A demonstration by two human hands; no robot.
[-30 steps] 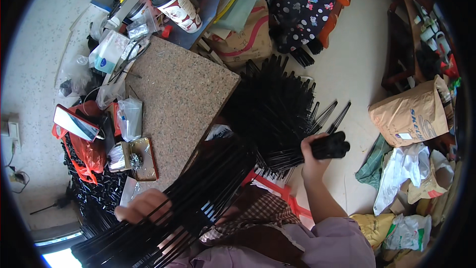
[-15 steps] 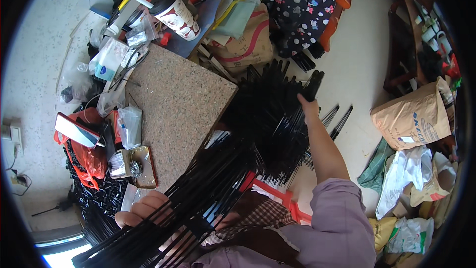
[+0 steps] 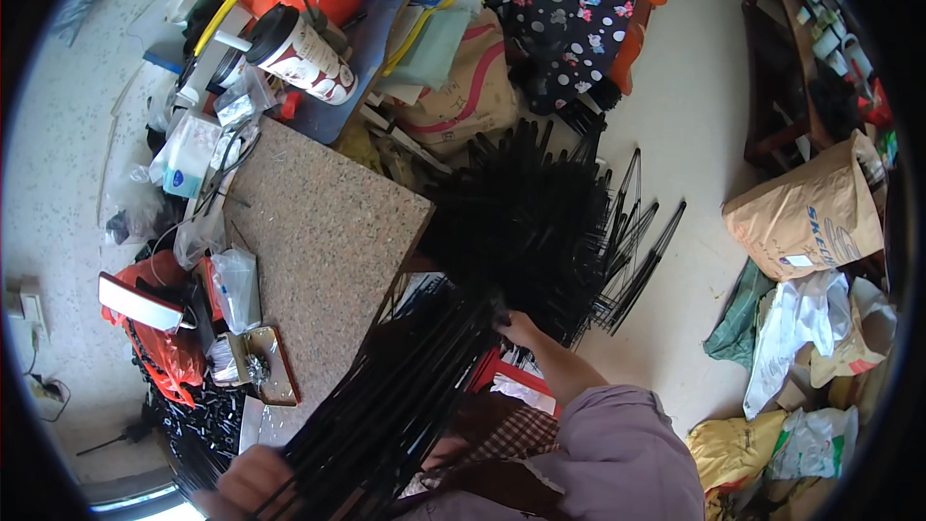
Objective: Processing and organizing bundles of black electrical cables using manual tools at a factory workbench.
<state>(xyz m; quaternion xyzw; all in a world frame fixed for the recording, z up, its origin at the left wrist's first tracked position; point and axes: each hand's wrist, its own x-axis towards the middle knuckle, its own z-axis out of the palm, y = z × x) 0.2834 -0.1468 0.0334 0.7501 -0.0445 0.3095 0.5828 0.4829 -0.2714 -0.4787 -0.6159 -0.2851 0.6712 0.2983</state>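
Note:
A large bundle of long thin black rods (image 3: 395,376) stretches from the lower left across the table's corner to the middle. My left hand (image 3: 253,482) is closed around its near end, somewhat blurred, with rods lying across the fingers. Further along, my right hand (image 3: 518,328) grips the side of the bundle, fingers partly hidden behind the rods. Beyond that hand, the rods meet a dense dark mass of similar black rods (image 3: 526,212) with thicker ends pointing away. Several thinner rods (image 3: 644,260) stick out to its right above the floor.
The speckled stone tabletop (image 3: 318,212) lies left of the bundle. On and around it are a paper cup (image 3: 304,58), a phone (image 3: 141,303), a small tin tray (image 3: 275,367) and plastic bags. A red stool (image 3: 521,376) stands below the rods. Paper bags (image 3: 810,207) sit at the right.
My right hand has come back from the far right end of the dark pile to the bundle's middle. My left hand has shifted down and left with its end.

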